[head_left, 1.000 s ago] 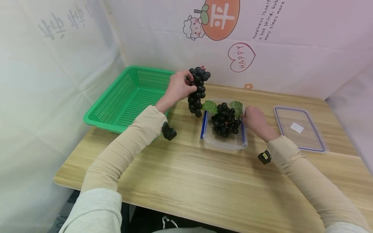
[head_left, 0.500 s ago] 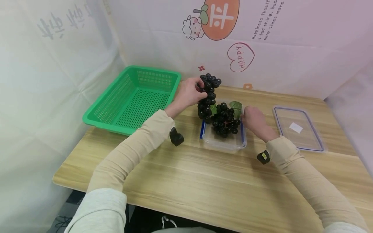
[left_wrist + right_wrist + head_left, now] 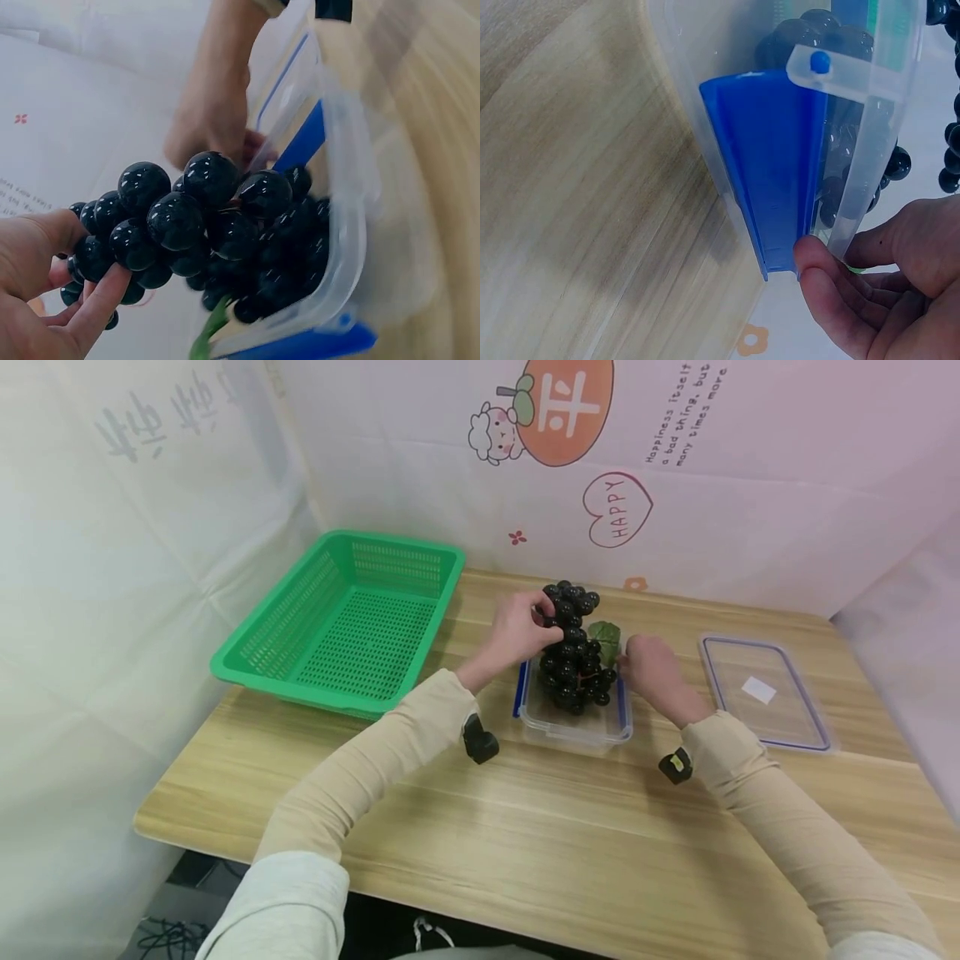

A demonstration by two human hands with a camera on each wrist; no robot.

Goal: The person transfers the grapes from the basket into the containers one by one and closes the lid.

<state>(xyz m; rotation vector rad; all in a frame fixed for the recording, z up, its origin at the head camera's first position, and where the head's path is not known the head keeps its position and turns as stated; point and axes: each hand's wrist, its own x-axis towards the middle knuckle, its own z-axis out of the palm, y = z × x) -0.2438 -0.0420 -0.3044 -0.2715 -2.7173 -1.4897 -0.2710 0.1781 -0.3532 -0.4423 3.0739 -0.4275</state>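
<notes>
My left hand point(image 3: 517, 631) pinches a bunch of black grapes point(image 3: 572, 600) near its upper part, between thumb and fingers. The bunch hangs over the clear plastic container point(image 3: 570, 733), its lower end overlapping a second bunch of grapes point(image 3: 602, 681) inside. A green leaf point(image 3: 604, 639) pokes out at the container's back. In the left wrist view the held grapes point(image 3: 176, 219) slant down across the rim. My right hand point(image 3: 651, 667) steadies the container from the right. The right wrist view shows its thumb and fingers pinching the wall beside a lowered blue latch point(image 3: 769, 172).
A green slotted basket point(image 3: 262, 685) stands at the back left of the wooden table point(image 3: 480, 843). To the right lies the container's clear lid point(image 3: 787, 710) with a blue seal and a white label. A printed white cloth point(image 3: 420, 468) hangs behind the table.
My left hand has carried its bunch of grapes rightward and down, from beside the container to over it. The right hand has kept its hold at the container's edge.
</notes>
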